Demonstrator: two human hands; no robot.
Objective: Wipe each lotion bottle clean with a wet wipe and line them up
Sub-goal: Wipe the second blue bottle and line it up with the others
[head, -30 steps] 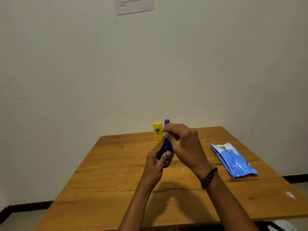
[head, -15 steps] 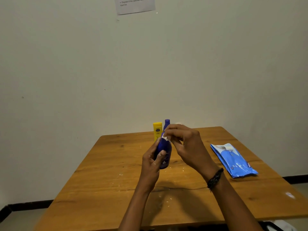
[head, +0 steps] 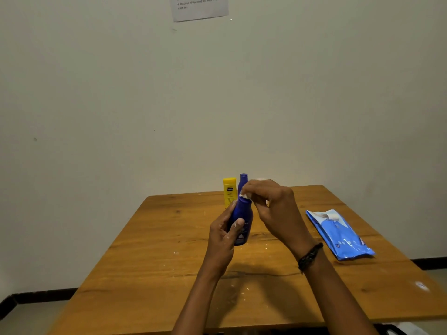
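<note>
Blue bottle [head: 240,221] held above the table [head: 150,257], clasped in the left hand [head: 223,234]; right hand [head: 271,206] pinches a wipe [head: 245,195] at its neck. Yellow bottle [head: 229,192] stands just behind. A wet, slick grip could drop it.

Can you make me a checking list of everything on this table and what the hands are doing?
Surface: wooden table, white specks on it.
Job's things: dark blue bottle held up in left hand; right hand presses white wipe at its top. Yellow bottle and second blue bottle stand at the back.
Clutter: blue wipes pack lying flat on the right.
Cables: nothing seen.
Surroundings: plain wall, paper notice.
</note>
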